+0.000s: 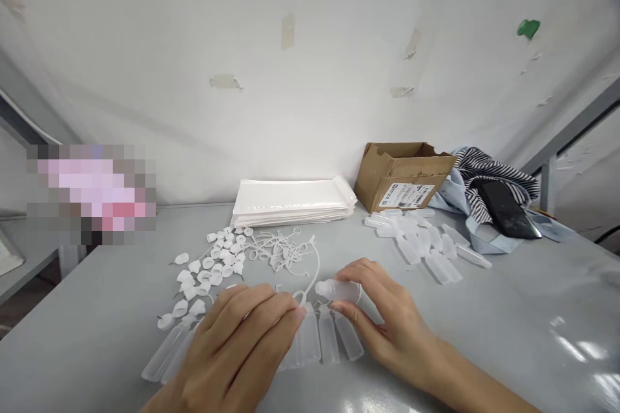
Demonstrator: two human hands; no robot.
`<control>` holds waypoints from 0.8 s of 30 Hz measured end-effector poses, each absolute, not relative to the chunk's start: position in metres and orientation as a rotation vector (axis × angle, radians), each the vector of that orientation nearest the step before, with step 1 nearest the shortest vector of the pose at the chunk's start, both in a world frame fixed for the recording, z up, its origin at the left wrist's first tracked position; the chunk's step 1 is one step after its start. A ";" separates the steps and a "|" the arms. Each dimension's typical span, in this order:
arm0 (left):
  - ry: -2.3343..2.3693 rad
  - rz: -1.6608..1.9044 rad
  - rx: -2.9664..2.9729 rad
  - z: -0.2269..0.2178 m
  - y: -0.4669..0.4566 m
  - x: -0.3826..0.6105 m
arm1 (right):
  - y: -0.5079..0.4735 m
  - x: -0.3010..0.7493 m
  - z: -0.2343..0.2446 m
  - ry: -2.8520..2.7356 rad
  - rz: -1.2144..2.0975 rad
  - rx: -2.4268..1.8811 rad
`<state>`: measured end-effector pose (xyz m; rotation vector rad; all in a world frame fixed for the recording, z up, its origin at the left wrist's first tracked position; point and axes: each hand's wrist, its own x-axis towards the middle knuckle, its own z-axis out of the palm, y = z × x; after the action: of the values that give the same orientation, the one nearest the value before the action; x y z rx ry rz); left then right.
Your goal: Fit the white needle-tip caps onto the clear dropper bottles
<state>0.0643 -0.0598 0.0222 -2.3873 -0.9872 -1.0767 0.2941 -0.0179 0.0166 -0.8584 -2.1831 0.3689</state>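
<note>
Between the thumb and fingers of my right hand point(390, 316) is a small translucent plastic bottle point(343, 291), lying on its side with its neck toward the left. My left hand point(242, 339) pinches a white plastic strap point(318, 264) by its ring end, close to the bottle's neck; the strap curves upward. Ring and neck look nearly touching, but I cannot tell if they meet. Below my hands lie several translucent bottles point(329, 339) in a row, partly hidden by my left hand. White caps point(216, 262) and a tangle of loose straps point(281, 250) lie beyond it.
More translucent bottles point(421, 235) are heaped at the right, before an open cardboard box point(404, 174). A stack of white padded envelopes point(293, 200) rests by the wall. Striped cloth point(484, 164) and a black phone point(506, 206) lie on the grey table point(513, 322) at far right.
</note>
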 end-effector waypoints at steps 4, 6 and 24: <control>-0.871 -1.187 -2.515 0.022 -0.052 0.069 | -0.028 0.290 0.017 -2.199 0.502 -0.824; -0.879 -1.322 -2.553 0.023 -0.050 0.073 | -0.030 0.288 0.018 -2.199 0.538 -0.806; -1.769 -2.103 -2.686 0.028 -0.052 0.087 | -0.038 0.282 0.018 -2.127 0.433 -0.833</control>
<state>0.0870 -0.0523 0.0278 -2.6863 -1.7685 -2.1026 0.2818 -0.0380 0.0180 -0.8327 -2.1269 0.4334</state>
